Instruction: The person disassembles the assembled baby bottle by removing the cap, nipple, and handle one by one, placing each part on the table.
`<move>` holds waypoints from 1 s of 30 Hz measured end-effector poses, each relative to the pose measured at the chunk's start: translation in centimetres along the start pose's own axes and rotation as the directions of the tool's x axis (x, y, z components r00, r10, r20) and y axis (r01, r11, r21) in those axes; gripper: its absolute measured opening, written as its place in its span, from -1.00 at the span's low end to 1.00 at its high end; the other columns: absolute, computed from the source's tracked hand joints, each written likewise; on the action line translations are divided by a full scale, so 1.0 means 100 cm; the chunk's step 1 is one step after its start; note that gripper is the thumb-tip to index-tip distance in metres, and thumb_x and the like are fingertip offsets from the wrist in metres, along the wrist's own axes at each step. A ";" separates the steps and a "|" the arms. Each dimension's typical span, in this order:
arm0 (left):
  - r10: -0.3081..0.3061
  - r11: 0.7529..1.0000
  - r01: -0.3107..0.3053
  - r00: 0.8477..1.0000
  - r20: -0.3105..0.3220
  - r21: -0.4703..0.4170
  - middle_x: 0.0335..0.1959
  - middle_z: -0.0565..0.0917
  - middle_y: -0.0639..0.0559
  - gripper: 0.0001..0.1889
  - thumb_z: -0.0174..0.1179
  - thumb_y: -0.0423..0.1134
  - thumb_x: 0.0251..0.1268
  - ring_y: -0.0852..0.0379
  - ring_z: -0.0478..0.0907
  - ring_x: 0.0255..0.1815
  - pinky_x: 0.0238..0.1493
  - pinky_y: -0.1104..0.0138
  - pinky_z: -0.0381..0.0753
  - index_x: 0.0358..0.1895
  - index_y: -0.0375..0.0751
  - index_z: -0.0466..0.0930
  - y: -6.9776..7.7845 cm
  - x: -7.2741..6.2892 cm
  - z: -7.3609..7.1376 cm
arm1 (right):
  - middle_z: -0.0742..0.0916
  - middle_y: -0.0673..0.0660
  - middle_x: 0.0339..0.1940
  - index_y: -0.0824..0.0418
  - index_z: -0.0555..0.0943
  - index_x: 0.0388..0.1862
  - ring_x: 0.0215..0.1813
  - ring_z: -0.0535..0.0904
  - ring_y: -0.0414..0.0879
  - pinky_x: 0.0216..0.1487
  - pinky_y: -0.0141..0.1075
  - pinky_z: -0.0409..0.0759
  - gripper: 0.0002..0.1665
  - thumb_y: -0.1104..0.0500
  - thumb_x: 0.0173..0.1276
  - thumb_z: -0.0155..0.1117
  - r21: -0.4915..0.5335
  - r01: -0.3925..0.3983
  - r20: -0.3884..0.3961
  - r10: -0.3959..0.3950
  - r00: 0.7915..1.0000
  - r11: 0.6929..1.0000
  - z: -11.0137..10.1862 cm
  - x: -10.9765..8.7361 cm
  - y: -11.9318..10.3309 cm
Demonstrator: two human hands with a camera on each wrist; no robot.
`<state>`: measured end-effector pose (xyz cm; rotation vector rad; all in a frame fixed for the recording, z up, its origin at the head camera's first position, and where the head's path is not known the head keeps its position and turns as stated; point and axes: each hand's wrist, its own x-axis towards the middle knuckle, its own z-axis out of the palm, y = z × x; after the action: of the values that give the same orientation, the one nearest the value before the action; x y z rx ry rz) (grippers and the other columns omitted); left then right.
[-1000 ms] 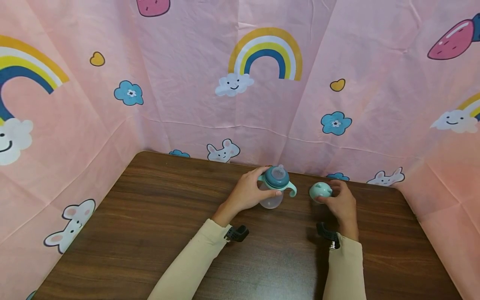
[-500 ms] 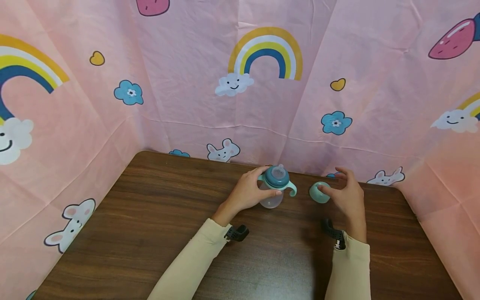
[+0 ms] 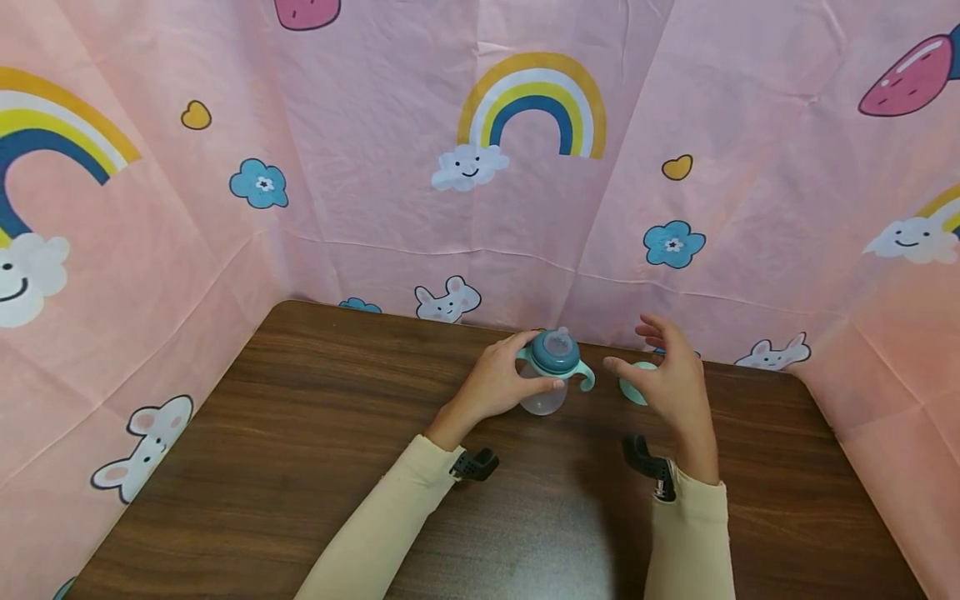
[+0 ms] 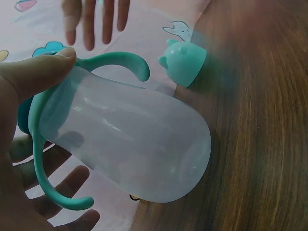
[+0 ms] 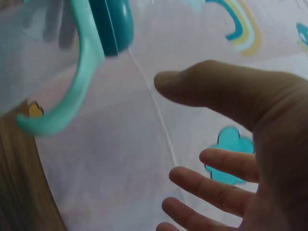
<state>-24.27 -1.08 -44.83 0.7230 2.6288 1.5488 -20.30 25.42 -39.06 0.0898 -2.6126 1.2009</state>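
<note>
A baby bottle [image 3: 545, 396] with a clear body, teal collar, pale nipple and two mint handles stands upright near the table's back edge. My left hand [image 3: 501, 379] grips it around the collar, thumb in front and fingers behind, as the left wrist view [image 4: 36, 79] also shows. To its right sits a mint cap [image 4: 185, 62] with small animal ears, dome up on the wood. My right hand [image 3: 671, 375] hovers above and partly covers the cap in the head view, thumb and fingers spread apart, holding nothing. Its thumb points toward the bottle's right handle [image 5: 79, 86].
The brown wooden table [image 3: 337, 433] meets a pink printed cloth [image 3: 390, 192] behind the bottle, with more cloth at both sides. Black wrist mounts [image 3: 474, 465] are strapped over the beige sleeves.
My right hand has let go of the cap, lifted off it and swung left toward the bottle. The cap stays on the table; the left hand and bottle have hardly moved.
</note>
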 end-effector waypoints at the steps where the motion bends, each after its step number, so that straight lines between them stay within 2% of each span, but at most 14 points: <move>1: 0.001 1.000 -0.001 1.000 0.000 0.000 0.43 0.65 -0.11 -0.16 0.62 0.05 0.33 -0.14 0.57 0.43 0.41 -0.15 0.56 0.59 -0.13 0.49 0.000 0.000 0.000 | 0.60 0.40 0.49 0.33 0.37 0.68 0.52 0.47 0.37 0.50 0.31 0.44 0.03 0.06 0.38 0.67 0.001 0.015 0.009 -0.015 1.000 1.000 0.002 0.000 -0.002; 8: 0.002 1.000 -0.002 1.000 -0.002 0.012 0.44 0.64 -0.12 -0.16 0.61 0.05 0.34 -0.15 0.58 0.41 0.37 -0.15 0.58 0.60 -0.13 0.48 -0.001 0.000 0.000 | 0.65 0.38 0.43 0.35 0.39 0.65 0.50 0.51 0.36 0.50 0.31 0.44 0.02 0.05 0.36 0.69 0.044 0.088 0.092 -0.092 0.992 0.995 0.021 0.003 -0.010; 13: 0.012 1.000 -0.012 1.000 -0.007 0.018 0.42 0.65 -0.13 -0.17 0.62 0.02 0.33 -0.15 0.59 0.39 0.36 -0.15 0.58 0.59 -0.15 0.49 0.000 0.000 0.000 | 0.68 0.37 0.35 0.38 0.49 0.56 0.44 0.56 0.33 0.46 0.31 0.48 -0.02 0.02 0.30 0.73 0.020 0.122 0.105 -0.123 0.987 0.992 0.036 0.004 -0.015; 17: 0.012 1.000 -0.012 1.000 -0.011 0.028 0.44 0.64 -0.13 -0.17 0.61 0.00 0.34 -0.18 0.57 0.43 0.40 -0.16 0.56 0.59 -0.17 0.49 0.000 0.000 -0.001 | 0.67 0.34 0.28 0.37 0.55 0.50 0.35 0.57 0.30 0.37 0.28 0.51 -0.04 0.01 0.24 0.77 0.006 0.135 0.100 -0.135 0.986 0.991 0.046 0.004 -0.018; 23: -0.015 1.000 0.015 1.000 -0.008 0.019 0.47 0.61 -0.11 -0.18 0.59 0.03 0.35 -0.21 0.52 0.47 0.43 -0.19 0.52 0.60 -0.15 0.49 0.000 0.000 -0.001 | 0.64 0.34 0.25 0.35 0.58 0.49 0.28 0.58 0.28 0.19 0.13 0.55 -0.02 -0.05 0.21 0.79 -0.005 0.127 0.110 -0.126 0.986 0.992 0.055 0.003 -0.021; 30: 0.004 1.000 -0.004 1.000 -0.005 0.022 0.48 0.61 -0.13 -0.18 0.59 -0.02 0.34 -0.23 0.52 0.47 0.44 -0.20 0.51 0.60 -0.18 0.49 -0.002 0.000 -0.001 | 0.62 0.34 0.23 0.35 0.61 0.46 0.26 0.59 0.33 0.16 0.10 0.54 -0.04 -0.08 0.21 0.77 -0.032 0.126 0.110 -0.122 0.986 0.992 0.062 0.003 -0.023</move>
<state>-24.36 -1.21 -44.93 0.7272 2.6543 1.5270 -21.49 19.24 -41.15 0.3137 -2.6761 1.1323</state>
